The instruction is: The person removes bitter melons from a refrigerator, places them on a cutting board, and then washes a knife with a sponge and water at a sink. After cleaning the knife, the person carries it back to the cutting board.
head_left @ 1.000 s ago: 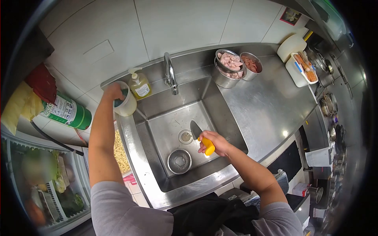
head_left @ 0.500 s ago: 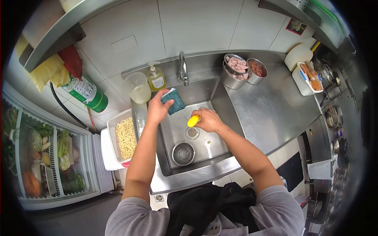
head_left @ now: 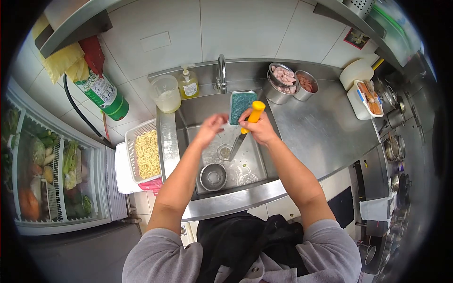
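My right hand [head_left: 258, 128] is closed on the yellow handle of a knife [head_left: 255, 113], whose blade slants down to the left over the sink [head_left: 191, 141]. A green scouring pad [head_left: 243, 104] stands against the fingertips of that same hand and seems held there too. Just left of the pad is my left hand [head_left: 212, 128], a little blurred, its fingers apart and bent, with nothing visible in them. A metal bowl [head_left: 213, 177] with some liquid sits on the sink floor, near the drain [head_left: 224, 151].
Behind the sink are a faucet [head_left: 221, 75], a soap pump bottle [head_left: 188, 85] and a cloudy plastic container [head_left: 165, 94]. Metal containers of meat [head_left: 279, 92] stand on the right counter [head_left: 325, 127]. Noodles in a white basket [head_left: 133, 158] lie at left, beside a glass-fronted fridge [head_left: 71, 231].
The scouring pad has passed from my left hand to the right hand's fingertips. The knife has tilted, its handle now upward and blade showing. My left hand has come down and right.
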`<state>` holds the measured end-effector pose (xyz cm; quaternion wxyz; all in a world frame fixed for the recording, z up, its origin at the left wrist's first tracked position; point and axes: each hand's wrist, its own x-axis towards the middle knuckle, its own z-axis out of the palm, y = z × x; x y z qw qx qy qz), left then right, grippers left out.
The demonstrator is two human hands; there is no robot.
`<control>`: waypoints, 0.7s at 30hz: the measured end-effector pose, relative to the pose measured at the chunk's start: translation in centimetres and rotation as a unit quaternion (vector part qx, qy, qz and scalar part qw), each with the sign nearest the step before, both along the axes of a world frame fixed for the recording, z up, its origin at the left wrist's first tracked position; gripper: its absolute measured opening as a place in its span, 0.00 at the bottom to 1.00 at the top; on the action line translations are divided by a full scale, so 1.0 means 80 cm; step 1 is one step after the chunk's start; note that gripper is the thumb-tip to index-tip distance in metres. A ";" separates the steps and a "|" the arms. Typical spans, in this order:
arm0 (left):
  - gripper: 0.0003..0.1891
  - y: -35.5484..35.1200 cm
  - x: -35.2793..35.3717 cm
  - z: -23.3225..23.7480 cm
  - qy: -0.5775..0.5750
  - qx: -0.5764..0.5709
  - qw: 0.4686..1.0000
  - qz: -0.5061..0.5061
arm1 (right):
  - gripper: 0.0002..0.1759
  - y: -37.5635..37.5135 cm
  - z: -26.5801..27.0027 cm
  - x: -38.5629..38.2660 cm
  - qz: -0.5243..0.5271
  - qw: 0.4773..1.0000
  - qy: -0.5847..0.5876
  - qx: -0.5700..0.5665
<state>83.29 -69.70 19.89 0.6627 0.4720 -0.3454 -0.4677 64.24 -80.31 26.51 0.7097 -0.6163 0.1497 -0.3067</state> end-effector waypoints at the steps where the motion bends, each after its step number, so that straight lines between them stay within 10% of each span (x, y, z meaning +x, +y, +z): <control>1: 0.24 -0.001 -0.015 -0.011 -0.040 0.019 0.997 -0.056 | 0.08 -0.001 0.003 -0.002 0.003 0.999 -0.039 0.014; 9: 0.33 -0.029 -0.063 -0.002 0.024 0.077 0.958 -0.274 | 0.12 -0.001 0.021 -0.008 0.038 0.983 -0.135 0.120; 15: 0.34 -0.021 -0.058 -0.010 -0.175 0.113 0.976 -0.065 | 0.25 -0.058 -0.034 -0.055 -0.106 0.993 0.054 -0.018; 21: 0.32 -0.013 -0.013 0.020 -0.493 0.195 0.847 0.042 | 0.24 -0.061 0.005 -0.154 -0.210 0.921 0.204 -0.256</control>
